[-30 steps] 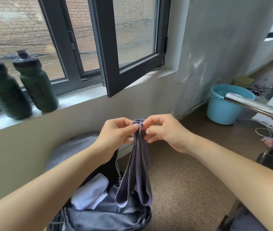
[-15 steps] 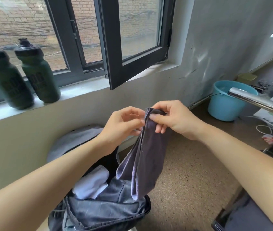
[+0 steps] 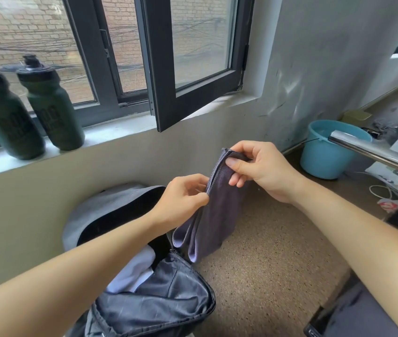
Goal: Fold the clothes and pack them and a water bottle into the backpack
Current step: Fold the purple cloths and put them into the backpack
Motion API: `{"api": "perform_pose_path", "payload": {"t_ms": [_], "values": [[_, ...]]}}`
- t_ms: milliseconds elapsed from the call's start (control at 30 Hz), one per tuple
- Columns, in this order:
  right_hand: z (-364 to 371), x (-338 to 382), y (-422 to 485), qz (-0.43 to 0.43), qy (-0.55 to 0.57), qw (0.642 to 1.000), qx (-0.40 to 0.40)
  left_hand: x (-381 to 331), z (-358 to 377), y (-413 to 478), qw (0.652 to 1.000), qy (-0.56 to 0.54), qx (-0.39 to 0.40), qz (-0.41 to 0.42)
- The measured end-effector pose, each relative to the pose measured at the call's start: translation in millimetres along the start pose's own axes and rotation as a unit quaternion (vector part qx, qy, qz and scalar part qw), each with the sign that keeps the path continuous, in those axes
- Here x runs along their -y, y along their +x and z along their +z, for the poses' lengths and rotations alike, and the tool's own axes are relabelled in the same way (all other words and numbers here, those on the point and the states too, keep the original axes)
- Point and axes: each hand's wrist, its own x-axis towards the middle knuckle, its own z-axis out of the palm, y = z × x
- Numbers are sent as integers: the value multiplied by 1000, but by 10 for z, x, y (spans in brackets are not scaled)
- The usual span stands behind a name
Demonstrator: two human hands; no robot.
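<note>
Only the head view here. My right hand [image 3: 261,171] is pinching the top corner of the folded purple-grey cloth [image 3: 213,220], thumb on front. My left hand [image 3: 181,200] sits lower and pinches the doubled edge. The cloth hangs between them, its bottom end just above the open backpack [image 3: 164,302] below my left wrist, with a white garment [image 3: 132,271] already inside. The bottles [image 3: 52,103] are up on the sill, well left of both hands.

My worry is that I'm only holding edges, so the layers could slide apart and the fold could flop open on the way in.

A second ago both hands were pinching the top together; since then the left has slid down the edge and the right has lifted.
</note>
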Motion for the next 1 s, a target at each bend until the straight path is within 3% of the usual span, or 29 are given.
{"api": "perform_pose_path", "payload": {"t_ms": [400,733,1000], "values": [[-8,15,-16,-2,7,1000,-25,61,86,-1,998,52,4,45],[110,123,-69,-15,11,999,-36,-12,205,17,968,184,-163,43],[-58,68,-13,-31,17,996,-83,287,34,119,978,193,-62,-55]]}}
